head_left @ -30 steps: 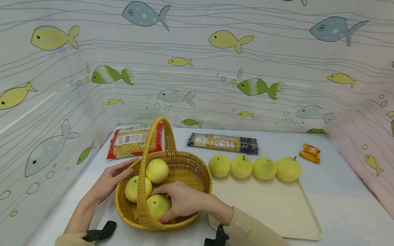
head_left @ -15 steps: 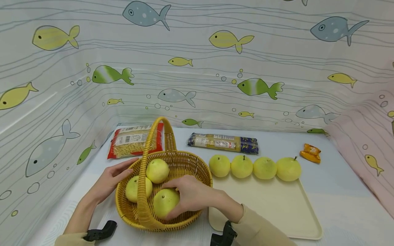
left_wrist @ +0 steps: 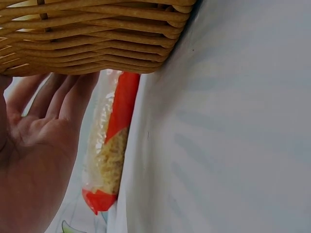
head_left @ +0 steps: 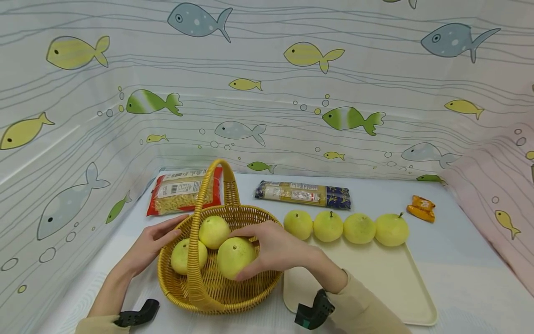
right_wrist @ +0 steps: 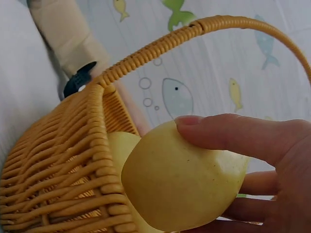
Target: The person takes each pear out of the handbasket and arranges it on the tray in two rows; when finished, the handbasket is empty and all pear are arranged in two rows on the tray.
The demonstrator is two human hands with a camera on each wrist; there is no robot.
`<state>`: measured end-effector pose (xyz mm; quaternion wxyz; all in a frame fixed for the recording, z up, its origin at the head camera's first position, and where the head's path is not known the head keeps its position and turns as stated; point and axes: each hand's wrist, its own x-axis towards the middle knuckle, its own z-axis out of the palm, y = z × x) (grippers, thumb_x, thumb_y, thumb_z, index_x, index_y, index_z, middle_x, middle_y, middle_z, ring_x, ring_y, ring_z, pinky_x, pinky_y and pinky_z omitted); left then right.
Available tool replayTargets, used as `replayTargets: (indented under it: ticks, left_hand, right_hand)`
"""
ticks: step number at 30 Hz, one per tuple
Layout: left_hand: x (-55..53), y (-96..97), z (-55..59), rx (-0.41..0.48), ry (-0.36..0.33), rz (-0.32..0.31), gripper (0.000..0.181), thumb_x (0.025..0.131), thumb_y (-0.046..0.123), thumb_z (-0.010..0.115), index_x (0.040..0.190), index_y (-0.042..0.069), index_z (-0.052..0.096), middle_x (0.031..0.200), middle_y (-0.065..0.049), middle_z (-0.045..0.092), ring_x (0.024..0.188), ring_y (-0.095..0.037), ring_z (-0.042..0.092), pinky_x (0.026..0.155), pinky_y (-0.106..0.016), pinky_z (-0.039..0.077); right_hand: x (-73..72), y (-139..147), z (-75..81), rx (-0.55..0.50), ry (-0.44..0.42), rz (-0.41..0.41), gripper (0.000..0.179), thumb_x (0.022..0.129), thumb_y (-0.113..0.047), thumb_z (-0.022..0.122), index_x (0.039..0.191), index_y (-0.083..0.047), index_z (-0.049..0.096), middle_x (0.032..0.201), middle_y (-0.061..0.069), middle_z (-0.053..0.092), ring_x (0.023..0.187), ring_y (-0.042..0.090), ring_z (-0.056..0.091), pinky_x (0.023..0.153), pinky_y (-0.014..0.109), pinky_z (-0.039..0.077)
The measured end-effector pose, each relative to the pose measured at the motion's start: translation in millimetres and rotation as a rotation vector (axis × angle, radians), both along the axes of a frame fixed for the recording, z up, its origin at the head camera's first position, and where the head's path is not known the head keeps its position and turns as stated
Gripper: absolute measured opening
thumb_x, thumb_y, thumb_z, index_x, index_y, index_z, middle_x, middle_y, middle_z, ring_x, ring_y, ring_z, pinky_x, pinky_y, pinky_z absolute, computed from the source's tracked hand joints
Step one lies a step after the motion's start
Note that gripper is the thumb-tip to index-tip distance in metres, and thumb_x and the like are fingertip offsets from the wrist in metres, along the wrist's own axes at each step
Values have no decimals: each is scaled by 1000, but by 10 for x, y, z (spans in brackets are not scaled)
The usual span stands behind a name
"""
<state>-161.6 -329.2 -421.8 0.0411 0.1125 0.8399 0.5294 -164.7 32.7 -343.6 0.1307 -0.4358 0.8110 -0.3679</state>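
In the head view my right hand (head_left: 279, 248) grips a yellow-green pear (head_left: 235, 260) inside the yellow wicker basket (head_left: 208, 304). The right wrist view shows the thumb (right_wrist: 214, 132) on top of that pear and the fingers round its far side. Two more pears, one further back (head_left: 214, 232) and one at the left (head_left: 182, 257), lie in the basket, partly behind the handle (head_left: 193, 232). My left hand (head_left: 146, 248) rests against the basket's left rim. Its straight fingers (left_wrist: 58, 92) touch the wicker wall in the left wrist view.
Right of the basket is a cream tray (head_left: 375, 283), with several pears (head_left: 328, 226) in a row along its back edge. Behind stand a red pasta bag (head_left: 177, 192) and a long noodle packet (head_left: 302, 194). A small orange packet (head_left: 420, 208) lies at the far right.
My right hand has lifted the pear off the basket's near side and moved it up and to the right. The left hand stays at the rim.
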Motion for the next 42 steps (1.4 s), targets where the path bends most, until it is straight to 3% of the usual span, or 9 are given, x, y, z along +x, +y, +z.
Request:
replayTargets:
  ticks: [12, 21, 33, 42]
  left_hand:
    - [5, -16, 0, -1, 6, -5, 47, 106, 23, 51, 151, 10, 45, 142, 16, 54, 122, 13, 50, 95, -9, 43]
    - [4, -6, -4, 9, 4, -2, 48, 106, 22, 51, 151, 8, 45, 141, 18, 55, 122, 14, 49, 95, -9, 43]
    - [-8, -20, -11, 20, 4, -12, 47, 106, 21, 50, 151, 9, 44, 141, 19, 54, 123, 13, 49, 95, -9, 43]
    - [-1, -18, -6, 23, 3, -15, 47, 106, 20, 50, 152, 8, 44, 140, 20, 54, 123, 13, 49, 95, -10, 43]
  right_hand:
    - [-38, 123, 88, -58, -65, -26, 70, 71, -33, 92, 134, -21, 64, 125, -8, 66, 107, 5, 59, 88, 23, 52]
    - [-63, 255, 187, -108, -65, -44, 67, 71, -32, 91, 132, -22, 64, 118, -8, 68, 94, 8, 63, 79, 26, 56]
    - [-6, 378, 342, -150, -70, -77, 69, 73, -31, 89, 136, -20, 62, 123, -8, 66, 102, 8, 64, 88, 27, 55]
    - [-46, 485, 400, -176, -97, -135, 70, 73, -25, 88, 137, -17, 61, 126, -4, 65, 112, 11, 64, 96, 29, 53]
